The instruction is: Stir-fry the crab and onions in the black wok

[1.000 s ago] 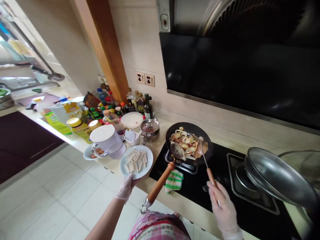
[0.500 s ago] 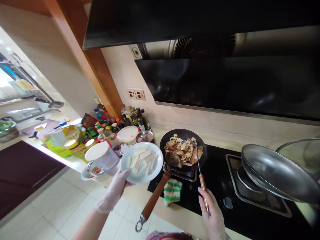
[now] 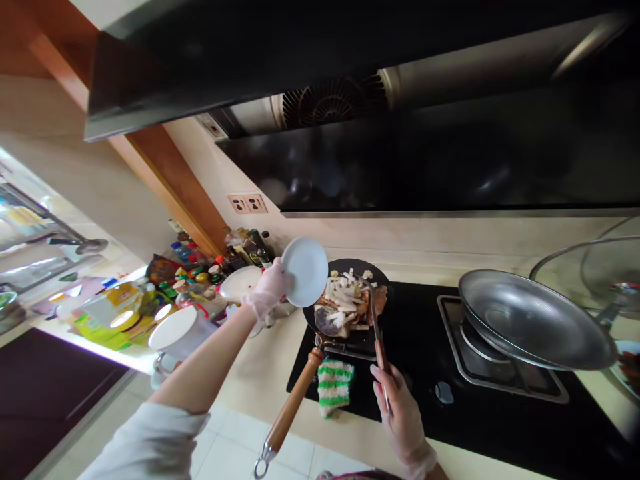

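Note:
My gloved left hand (image 3: 270,288) grips a pale plate (image 3: 306,272) by its edge, tipped on its side beside the wok, its inner face bare. White strips (image 3: 343,297) lie on top of the browned food in the black wok (image 3: 370,268) on the left burner. My gloved right hand (image 3: 399,408) is closed round the wooden handle of a spatula (image 3: 379,347), whose metal end rests in the food. The wok's wooden handle (image 3: 293,403) points toward me between my two arms.
A green and white striped cloth (image 3: 335,385) lies at the hob's front edge. To the right, a large steel pan (image 3: 530,320) sits on the other burner. Bottles and jars (image 3: 200,273) crowd the counter on the left, with a white lidded container (image 3: 175,333). The black hood (image 3: 425,147) hangs above.
The plate has moved up toward the wok and tipped over; the white strips it held are now in the wok. My right hand still holds the spatula. The view has shifted.

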`<control>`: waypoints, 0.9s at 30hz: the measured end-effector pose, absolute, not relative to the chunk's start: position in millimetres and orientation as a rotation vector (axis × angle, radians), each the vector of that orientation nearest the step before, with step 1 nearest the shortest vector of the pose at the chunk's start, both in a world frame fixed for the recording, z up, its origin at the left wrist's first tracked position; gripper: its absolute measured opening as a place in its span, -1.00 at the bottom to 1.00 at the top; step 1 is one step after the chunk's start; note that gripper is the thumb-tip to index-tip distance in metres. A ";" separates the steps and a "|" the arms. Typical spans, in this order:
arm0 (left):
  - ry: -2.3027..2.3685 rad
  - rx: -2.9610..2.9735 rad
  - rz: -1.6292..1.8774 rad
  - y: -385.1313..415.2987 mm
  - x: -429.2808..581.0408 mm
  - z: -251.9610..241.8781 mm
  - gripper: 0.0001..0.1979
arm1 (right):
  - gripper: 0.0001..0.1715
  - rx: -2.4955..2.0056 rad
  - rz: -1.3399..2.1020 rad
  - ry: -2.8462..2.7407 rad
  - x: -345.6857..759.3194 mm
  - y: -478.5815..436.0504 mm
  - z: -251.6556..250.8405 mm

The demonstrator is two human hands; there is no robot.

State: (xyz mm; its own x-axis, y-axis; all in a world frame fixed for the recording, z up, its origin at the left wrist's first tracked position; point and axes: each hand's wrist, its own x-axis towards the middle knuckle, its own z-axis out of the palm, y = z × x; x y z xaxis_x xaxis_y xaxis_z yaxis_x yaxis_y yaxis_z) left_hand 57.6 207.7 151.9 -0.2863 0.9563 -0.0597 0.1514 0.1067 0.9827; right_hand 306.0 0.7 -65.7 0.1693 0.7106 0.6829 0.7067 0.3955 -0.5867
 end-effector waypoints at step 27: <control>1.580 -0.042 1.377 -13.5 -70.1 -83.3 -0.54 | -0.83 -1.415 0.201 -1.577 289.3 -7.7 -45.1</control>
State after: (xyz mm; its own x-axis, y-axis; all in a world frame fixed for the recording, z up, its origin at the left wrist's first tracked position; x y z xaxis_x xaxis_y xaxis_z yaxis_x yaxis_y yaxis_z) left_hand -70.1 -13.5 -83.3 -0.5010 0.5458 -0.6717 -0.5908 0.3514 0.7263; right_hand 289.3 -7.7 -45.1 0.1469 0.8333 0.5329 0.6730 0.3107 -0.6713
